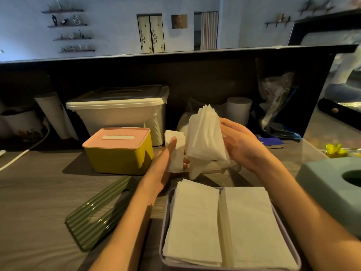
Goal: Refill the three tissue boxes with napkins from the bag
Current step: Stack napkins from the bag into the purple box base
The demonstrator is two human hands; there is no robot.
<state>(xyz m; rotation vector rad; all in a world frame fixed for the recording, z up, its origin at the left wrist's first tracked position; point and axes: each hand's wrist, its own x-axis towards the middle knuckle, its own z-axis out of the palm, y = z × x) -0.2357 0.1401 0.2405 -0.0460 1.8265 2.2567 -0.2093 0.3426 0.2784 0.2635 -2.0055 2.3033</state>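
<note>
Wooden counter (39,192): boxes (119,151), lid (97,214).

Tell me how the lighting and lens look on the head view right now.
Head view: dim, warm light on the counter, cool blue on the far wall; wide-angle bending at the edges; napkins in the right hand bright but readable; under-shelf area deep in shadow.

White napkins (205,133) above open box (164,218)

Dim warm foreground, bluish background; soft focus, wide-angle edge bending
</note>
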